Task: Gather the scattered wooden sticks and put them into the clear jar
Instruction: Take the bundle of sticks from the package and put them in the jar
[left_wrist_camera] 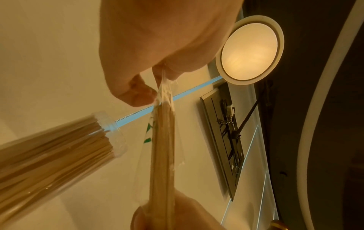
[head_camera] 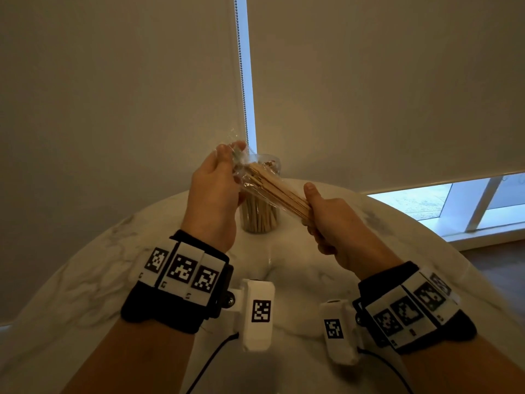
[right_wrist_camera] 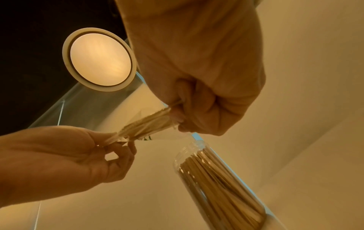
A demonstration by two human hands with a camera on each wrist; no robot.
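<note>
A bundle of wooden sticks (head_camera: 277,190) in a clear plastic wrapper (head_camera: 246,177) is held in the air between both hands, just above the table. My left hand (head_camera: 231,153) pinches the wrapper's far end (left_wrist_camera: 164,88). My right hand (head_camera: 309,217) grips the sticks' near end in a fist (right_wrist_camera: 177,115). Behind and below the bundle stands the clear jar (head_camera: 258,218), upright and filled with several wooden sticks (right_wrist_camera: 216,186). The left wrist view shows the jar (left_wrist_camera: 59,147) left of the wrapped bundle (left_wrist_camera: 163,155).
The jar stands on a round white marble table (head_camera: 298,280). Behind it hang roller blinds with a bead chain (head_camera: 241,81). A window strip (head_camera: 454,200) shows at right. A round ceiling lamp (right_wrist_camera: 100,59) appears in the wrist views.
</note>
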